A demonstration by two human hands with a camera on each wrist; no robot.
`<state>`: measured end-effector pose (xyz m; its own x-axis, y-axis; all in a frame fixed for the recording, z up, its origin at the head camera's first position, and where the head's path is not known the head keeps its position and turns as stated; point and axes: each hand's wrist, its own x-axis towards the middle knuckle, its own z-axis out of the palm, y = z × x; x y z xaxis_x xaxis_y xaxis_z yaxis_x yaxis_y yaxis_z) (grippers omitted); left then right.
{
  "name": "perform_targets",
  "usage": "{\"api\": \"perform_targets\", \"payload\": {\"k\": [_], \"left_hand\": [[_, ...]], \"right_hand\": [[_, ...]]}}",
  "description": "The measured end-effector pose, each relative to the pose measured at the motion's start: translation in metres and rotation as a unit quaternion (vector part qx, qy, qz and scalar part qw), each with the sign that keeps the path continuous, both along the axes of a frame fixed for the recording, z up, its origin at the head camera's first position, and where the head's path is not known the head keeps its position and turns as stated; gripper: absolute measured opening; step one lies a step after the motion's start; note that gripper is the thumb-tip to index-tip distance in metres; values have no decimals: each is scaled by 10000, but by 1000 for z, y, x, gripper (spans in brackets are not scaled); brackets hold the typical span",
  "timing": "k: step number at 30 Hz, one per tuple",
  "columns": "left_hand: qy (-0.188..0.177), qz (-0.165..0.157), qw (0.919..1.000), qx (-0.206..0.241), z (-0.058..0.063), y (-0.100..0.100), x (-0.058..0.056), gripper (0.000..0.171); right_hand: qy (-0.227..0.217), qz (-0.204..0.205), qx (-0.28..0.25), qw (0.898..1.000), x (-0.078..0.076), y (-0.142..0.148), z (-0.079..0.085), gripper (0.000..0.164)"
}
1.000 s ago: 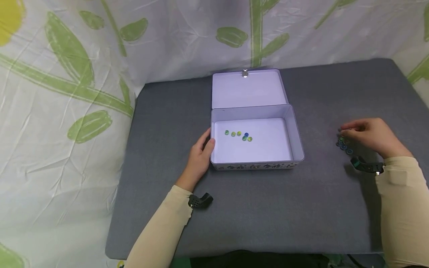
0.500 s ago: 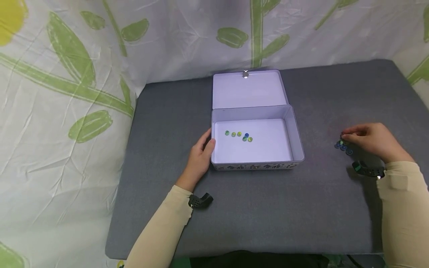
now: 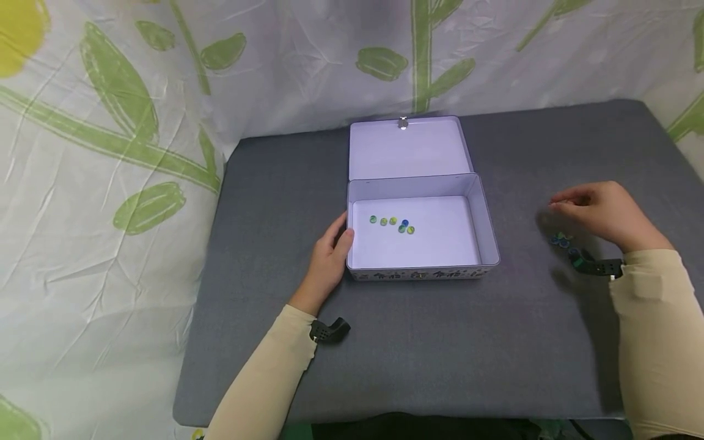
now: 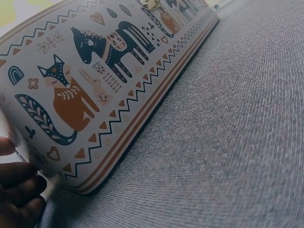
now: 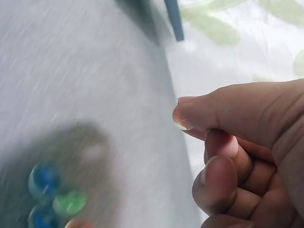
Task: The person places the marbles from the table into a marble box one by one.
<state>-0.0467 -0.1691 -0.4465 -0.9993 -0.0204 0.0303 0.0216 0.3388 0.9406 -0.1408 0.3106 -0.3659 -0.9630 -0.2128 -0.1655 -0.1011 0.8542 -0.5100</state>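
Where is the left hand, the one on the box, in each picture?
Head: the left hand is left of the middle, touching the box's left side.
Left wrist: only its fingers show clearly, at the lower left edge, near the fox drawing.
Right wrist: it isn't there.
Shared landmark: the grey table shows in all three.

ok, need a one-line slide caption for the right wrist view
Right hand pinches a clear, orange-streaked marble, with blue marbles and a green marble lying on the gray tabletop.
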Motion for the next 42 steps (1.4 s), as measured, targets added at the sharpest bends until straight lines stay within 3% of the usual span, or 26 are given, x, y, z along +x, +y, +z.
{"api": "perform_targets", "payload": {"k": [8, 25, 34, 42], "left_hand": [[28, 15, 10000, 17, -1, 0, 0, 58], [140, -49, 9999, 28, -3, -1, -1, 58], [121, -30, 9999, 50, -1, -1, -1, 58], [159, -46, 9998, 90, -1, -2, -2, 56]], "right_hand": [[269, 130, -148, 9994, -9, -28, 16, 40], [254, 299, -487, 9980, -22, -92, 45, 37], [121, 571, -726, 9957, -28, -137, 47, 30], [185, 1070, -752, 9912, -32, -177, 45, 21]]}}
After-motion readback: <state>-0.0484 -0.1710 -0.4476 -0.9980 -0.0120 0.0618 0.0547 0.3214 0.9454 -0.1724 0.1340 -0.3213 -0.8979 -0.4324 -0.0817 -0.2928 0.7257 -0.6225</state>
